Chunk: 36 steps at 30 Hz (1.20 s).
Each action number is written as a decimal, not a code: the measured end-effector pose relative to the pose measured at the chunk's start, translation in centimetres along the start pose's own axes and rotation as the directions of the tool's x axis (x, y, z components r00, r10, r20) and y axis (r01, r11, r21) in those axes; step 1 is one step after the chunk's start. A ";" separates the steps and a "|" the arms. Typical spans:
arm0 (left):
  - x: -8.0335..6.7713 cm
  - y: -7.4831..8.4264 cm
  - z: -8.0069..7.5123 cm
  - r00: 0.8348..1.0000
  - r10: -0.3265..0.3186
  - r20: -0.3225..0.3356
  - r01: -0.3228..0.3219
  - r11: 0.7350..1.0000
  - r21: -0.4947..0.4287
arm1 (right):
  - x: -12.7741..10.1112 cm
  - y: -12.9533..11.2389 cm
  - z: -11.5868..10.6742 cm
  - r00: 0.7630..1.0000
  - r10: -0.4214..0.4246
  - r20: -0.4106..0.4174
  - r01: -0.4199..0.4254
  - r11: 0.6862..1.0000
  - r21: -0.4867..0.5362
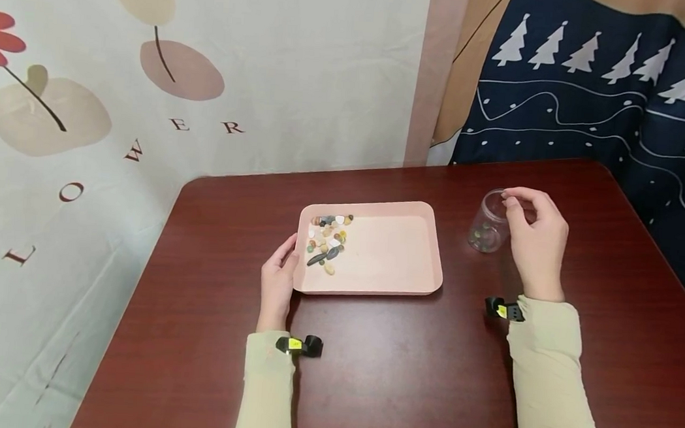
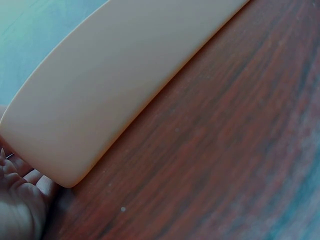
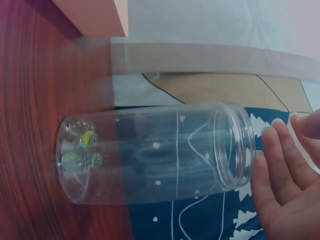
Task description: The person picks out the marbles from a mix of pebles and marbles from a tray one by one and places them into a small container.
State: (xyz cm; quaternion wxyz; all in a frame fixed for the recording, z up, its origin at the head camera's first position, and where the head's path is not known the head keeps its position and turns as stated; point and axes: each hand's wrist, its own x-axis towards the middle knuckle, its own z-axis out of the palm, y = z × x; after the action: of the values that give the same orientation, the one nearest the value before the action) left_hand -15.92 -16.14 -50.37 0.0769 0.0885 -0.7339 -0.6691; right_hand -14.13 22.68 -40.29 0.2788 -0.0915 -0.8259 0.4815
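Observation:
A pink rectangular tray (image 1: 384,249) lies on the table, with a cluster of small stones (image 1: 326,242) in mixed colours along its left end. My left hand (image 1: 277,285) rests against the tray's left side, fingers along the outer wall. In the left wrist view the fingers (image 2: 35,177) show beside the tray's end wall. A clear jar (image 3: 160,152) without a lid stands right of the tray, several glass marbles (image 3: 75,160) at its bottom. My right hand (image 1: 537,242) is at the jar's mouth, fingertips by the rim, and nothing shows between thumb and fingers.
The dark red-brown table (image 1: 404,368) carries the tray and jar. Behind it hangs a pale cloth (image 1: 326,95) with flowers and letters. A navy cloth (image 1: 572,123) with white trees hangs at the right edge. Each wrist wears a small black camera (image 1: 313,346).

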 end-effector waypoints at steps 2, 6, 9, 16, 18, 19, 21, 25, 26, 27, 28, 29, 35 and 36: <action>0.0 0.0 0.0 1.000 -0.002 0.002 0.002 1.000 0.000 | -0.1 -0.1 0.2 1.000 -0.003 0.014 0.003 1.000 0.000; 0.1 0.0 0.0 1.000 -0.002 0.004 0.002 1.000 -0.003 | -0.1 -0.3 0.5 0.999 -0.019 0.036 0.019 1.000 -0.003; 0.1 0.0 -0.1 1.000 0.005 -0.001 -0.005 1.000 0.002 | -0.1 -0.5 0.7 0.998 -0.040 0.041 0.040 0.999 0.000; 0.1 -0.1 0.0 1.000 -0.005 0.000 0.005 1.000 0.006 | -0.2 -0.7 1.0 0.996 -0.074 0.060 0.073 0.997 0.005; 0.1 -0.1 0.0 1.000 -0.008 0.003 0.008 1.000 0.005 | -0.3 -0.7 1.1 0.994 -0.087 0.071 0.086 0.996 0.013; 0.1 -0.1 0.0 1.000 -0.009 0.003 0.009 1.000 0.002 | -0.4 -0.8 1.2 0.992 -0.095 0.078 0.094 0.995 0.016; 0.0 -0.1 0.0 1.000 -0.010 0.004 0.010 1.000 -0.004 | -0.5 -0.9 1.5 0.989 -0.114 0.091 0.113 0.993 0.022; 0.1 -0.1 0.0 1.000 0.000 0.012 0.000 1.000 -0.031 | -0.7 -1.2 2.0 0.983 -0.142 0.118 0.141 0.990 0.020; 0.1 -0.2 0.0 1.000 0.004 0.014 -0.004 0.999 -0.032 | -0.8 -1.3 2.2 0.982 -0.144 0.125 0.142 0.990 0.023; 0.1 -0.2 0.0 1.000 0.008 0.013 -0.008 1.000 -0.031 | -0.9 -1.4 2.4 0.980 -0.147 0.134 0.145 0.989 0.025; 0.1 -0.2 -0.1 1.000 0.011 0.011 -0.011 1.000 -0.025 | -1.0 -1.4 2.7 0.978 -0.151 0.143 0.149 0.988 0.028; 0.1 -0.2 -0.1 1.000 0.014 0.007 -0.014 1.000 -0.019 | -1.2 -1.6 3.0 0.976 -0.155 0.155 0.152 0.988 0.034; 0.0 -0.2 -0.1 1.000 0.011 -0.004 -0.011 1.000 0.005 | -1.7 -2.2 4.2 0.960 -0.184 0.213 0.178 0.983 0.045; 0.0 -0.3 -0.1 1.000 0.005 -0.004 -0.005 1.000 -0.002 | -1.8 -2.3 4.2 0.958 -0.188 0.216 0.182 0.982 0.045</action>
State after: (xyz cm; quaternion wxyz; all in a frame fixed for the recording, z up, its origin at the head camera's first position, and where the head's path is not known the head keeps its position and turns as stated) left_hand -15.90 -16.25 -50.62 0.0801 0.0878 -0.7334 -0.6693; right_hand -14.68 17.59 -40.66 0.2309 0.0434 -0.8505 0.4706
